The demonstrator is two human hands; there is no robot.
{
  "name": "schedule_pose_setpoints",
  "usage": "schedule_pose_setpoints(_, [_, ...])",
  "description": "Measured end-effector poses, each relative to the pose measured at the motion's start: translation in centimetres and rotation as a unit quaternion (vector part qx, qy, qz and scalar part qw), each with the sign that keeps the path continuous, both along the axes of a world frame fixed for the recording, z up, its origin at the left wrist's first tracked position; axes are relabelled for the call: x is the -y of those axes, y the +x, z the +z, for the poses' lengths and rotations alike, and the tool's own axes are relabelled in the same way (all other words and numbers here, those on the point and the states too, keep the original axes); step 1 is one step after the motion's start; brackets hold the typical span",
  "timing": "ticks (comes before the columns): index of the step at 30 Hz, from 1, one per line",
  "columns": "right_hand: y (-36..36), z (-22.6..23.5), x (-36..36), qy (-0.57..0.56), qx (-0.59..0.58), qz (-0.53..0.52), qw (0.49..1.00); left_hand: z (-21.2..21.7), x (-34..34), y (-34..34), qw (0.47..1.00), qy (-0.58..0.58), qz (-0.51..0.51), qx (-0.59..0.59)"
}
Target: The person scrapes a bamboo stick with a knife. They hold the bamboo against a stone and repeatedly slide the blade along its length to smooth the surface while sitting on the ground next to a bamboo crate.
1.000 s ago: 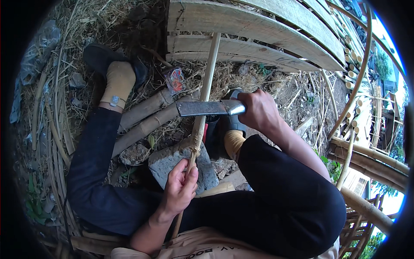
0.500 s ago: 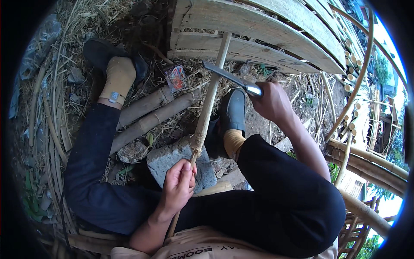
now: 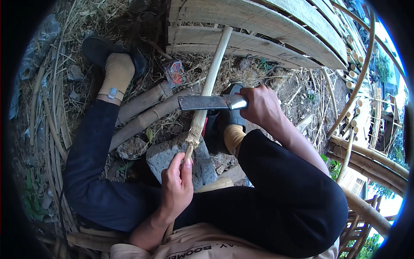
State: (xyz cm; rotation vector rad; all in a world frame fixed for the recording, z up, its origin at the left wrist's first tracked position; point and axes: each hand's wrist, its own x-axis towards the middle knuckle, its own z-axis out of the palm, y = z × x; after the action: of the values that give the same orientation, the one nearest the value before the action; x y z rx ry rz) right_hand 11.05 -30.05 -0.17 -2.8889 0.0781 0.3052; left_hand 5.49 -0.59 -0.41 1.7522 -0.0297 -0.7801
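A long pale bamboo stick (image 3: 214, 64) slants up and away from my lap, with a rough, shaved knot low on it. My left hand (image 3: 177, 185) grips its thin near end just below the knot, thumb and forefinger pinched on it. In my right hand (image 3: 261, 105) is a broad-bladed knife (image 3: 202, 102), held by its shiny metal handle end. The blade lies across the stick above the knot, its flat side toward me. Whether its edge bites into the wood I cannot tell. Under the stick's lower part sits a grey stone block (image 3: 202, 170).
A slatted wooden crate (image 3: 258, 47) stands ahead. Two cut bamboo poles (image 3: 144, 116) lie between my legs, near a red wrapper (image 3: 174, 72). Straw and thin sticks cover the ground at left. Stacked bamboo (image 3: 354, 77) and a bamboo rail (image 3: 366, 162) are at right.
The knife has come down along the stick toward me, and its blade has turned level. The stick has shifted slightly, and my left fingers have loosened and straightened a little.
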Motion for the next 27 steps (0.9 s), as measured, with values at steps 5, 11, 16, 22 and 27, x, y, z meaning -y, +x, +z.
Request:
schedule_pose_setpoints(5, [0.3,-0.9,0.1,-0.007,0.03,-0.016,0.999,-1.1,-0.2,-0.6,0.999,-0.037,0.008,0.004])
schedule_pose_setpoints(11, [1.8,-1.0,5.4,-0.088,0.044,-0.129,0.987,-0.6,-0.4,-0.6,0.999,-0.04,0.002,-0.031])
schedule_pose_setpoints(16, [0.6,-0.5,5.4,-0.06,0.057,-0.094,0.992,-1.0,-0.2,-0.4,0.987,-0.105,0.033,-0.118])
schedule_pose_setpoints(22, [-1.6,-0.8,1.8,0.013,0.004,-0.024,1.0,-0.6,-0.7,1.1,0.901,-0.249,0.068,-0.348])
schedule_pose_setpoints(27, [-2.1,-0.6,0.4,0.058,-0.026,-0.01,0.998,-0.7,-0.3,0.9,0.886,-0.277,0.05,-0.368])
